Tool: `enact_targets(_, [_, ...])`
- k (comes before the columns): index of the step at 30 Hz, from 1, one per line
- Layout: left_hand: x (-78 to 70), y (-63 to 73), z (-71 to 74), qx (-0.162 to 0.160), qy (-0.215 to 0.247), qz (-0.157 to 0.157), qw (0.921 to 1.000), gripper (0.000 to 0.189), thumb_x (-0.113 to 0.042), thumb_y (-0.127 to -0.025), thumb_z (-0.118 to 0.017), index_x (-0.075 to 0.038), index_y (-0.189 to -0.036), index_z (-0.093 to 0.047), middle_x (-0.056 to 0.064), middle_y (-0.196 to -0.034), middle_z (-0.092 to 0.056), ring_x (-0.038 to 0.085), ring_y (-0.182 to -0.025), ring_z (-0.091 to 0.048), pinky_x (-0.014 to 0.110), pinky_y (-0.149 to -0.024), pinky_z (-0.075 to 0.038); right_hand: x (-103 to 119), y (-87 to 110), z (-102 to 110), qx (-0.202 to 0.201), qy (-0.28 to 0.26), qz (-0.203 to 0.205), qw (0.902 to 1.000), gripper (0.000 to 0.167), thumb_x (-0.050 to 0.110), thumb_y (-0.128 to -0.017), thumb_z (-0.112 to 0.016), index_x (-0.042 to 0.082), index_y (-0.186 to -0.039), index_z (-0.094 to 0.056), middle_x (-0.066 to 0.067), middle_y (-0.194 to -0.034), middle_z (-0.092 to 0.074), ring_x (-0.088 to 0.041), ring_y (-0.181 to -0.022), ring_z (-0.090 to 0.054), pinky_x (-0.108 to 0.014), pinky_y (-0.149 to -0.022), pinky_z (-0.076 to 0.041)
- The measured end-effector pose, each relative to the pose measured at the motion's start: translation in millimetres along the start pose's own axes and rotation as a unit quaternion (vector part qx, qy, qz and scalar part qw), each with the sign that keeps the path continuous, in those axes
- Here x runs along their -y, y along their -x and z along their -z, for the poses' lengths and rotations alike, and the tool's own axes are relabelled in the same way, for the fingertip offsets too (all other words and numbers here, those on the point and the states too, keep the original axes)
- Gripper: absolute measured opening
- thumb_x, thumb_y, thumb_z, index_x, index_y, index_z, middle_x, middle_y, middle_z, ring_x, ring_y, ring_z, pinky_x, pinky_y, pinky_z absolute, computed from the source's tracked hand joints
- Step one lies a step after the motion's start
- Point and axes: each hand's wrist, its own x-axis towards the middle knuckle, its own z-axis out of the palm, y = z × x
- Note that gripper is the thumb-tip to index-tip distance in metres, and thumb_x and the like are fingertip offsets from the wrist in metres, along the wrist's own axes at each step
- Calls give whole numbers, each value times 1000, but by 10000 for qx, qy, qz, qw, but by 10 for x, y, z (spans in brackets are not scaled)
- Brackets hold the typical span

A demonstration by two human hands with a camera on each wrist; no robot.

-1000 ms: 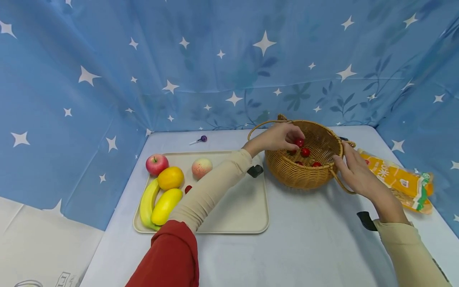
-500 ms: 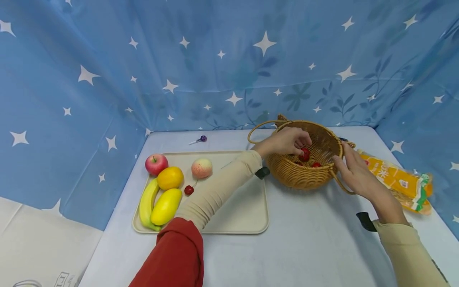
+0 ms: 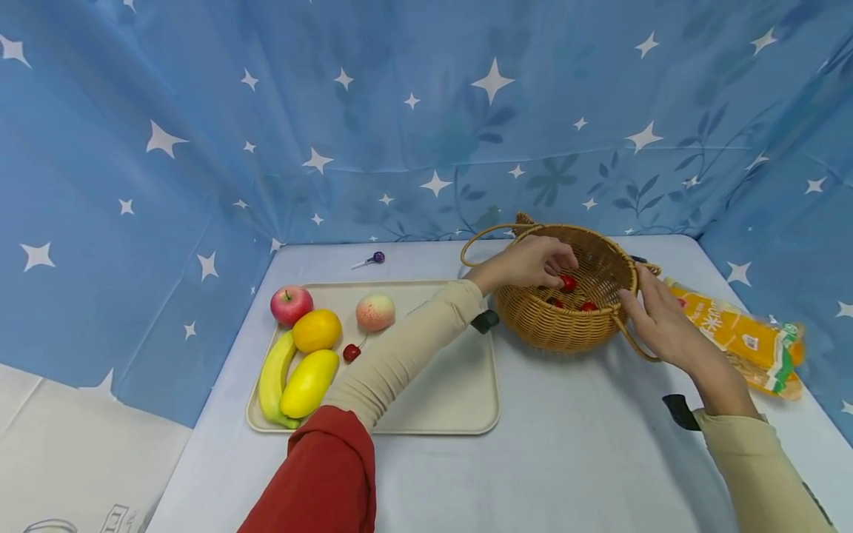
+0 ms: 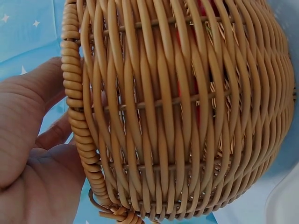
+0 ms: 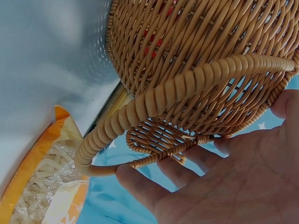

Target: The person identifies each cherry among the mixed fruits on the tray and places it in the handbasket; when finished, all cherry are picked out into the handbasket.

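Observation:
A round wicker basket [image 3: 566, 332] with looped handles holds several red cherries [image 3: 568, 283]. My left hand [image 3: 529, 263] reaches over its left rim, fingers bent loosely inside and apart from the thumb. No cherry shows between those fingertips; a cherry lies just past them. In the left wrist view, the woven rim and wall hide the fingertips. My right hand [image 3: 661, 317] grips the basket's right rim, thumb over the edge and fingers along the outside. In the right wrist view, its fingers touch the rim beside a wrapped handle [image 5: 182, 86].
A beige tray [image 3: 443, 403] at left bears a banana [image 3: 275, 381], a mango [image 3: 309, 383], an orange-yellow fruit [image 3: 317, 331], an apple [image 3: 291, 305], a peach [image 3: 375, 312] and a cherry [image 3: 352, 353]. A lollipop [image 3: 378, 257] lies behind it. An orange food packet [image 3: 746, 337] sits right.
My left hand has moved right and deeper into the basket. The cherry it pinched a second ago no longer shows between its fingers. My right hand stays on the rim.

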Motion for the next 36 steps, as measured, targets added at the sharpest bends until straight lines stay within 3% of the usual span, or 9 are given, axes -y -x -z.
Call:
enact_targets(14, [-14,56,16,-124,147,50,9998,33,-13,-104,-71,-8,-137,-68,13,-138,-66,17,-121,-69,12,-97,-54,-2,10,-9,-57,-29,69,10000,79,50,-117,-21,4,-169,19,-39,-173,14,-65,-158,3,-88,-119,-10])
enact_targets(25, [64,249,48,-510,627,9,9967,34,-13,-105,-70,-8,-138,-67,9,-140,-68,18,-124,-70,11,-99,-54,-6,3,-20,-119,-31,120,9999,78,47,-118,-23,4,-169,18,-38,-173,13,-65,-158,3,-88,-119,-9])
enact_targets(30, [129,392,38,-819,796,27,9935,36,-11,-105,-70,-4,-140,-66,12,-140,-68,20,-126,-70,14,-102,-55,2,3,-13,-80,-18,59,9999,79,49,-118,-22,4,-169,18,-38,-173,14,-65,-158,4,-88,-119,-9])
enact_targets(36, [240,543,42,-1428,1293,60,9813,32,-9,-102,-74,-7,-134,-70,11,-131,-74,17,-120,-72,15,-99,-57,3,2,-16,-168,-88,185,9997,77,46,-118,-24,4,-169,16,-39,-173,11,-66,-158,2,-88,-119,-9])
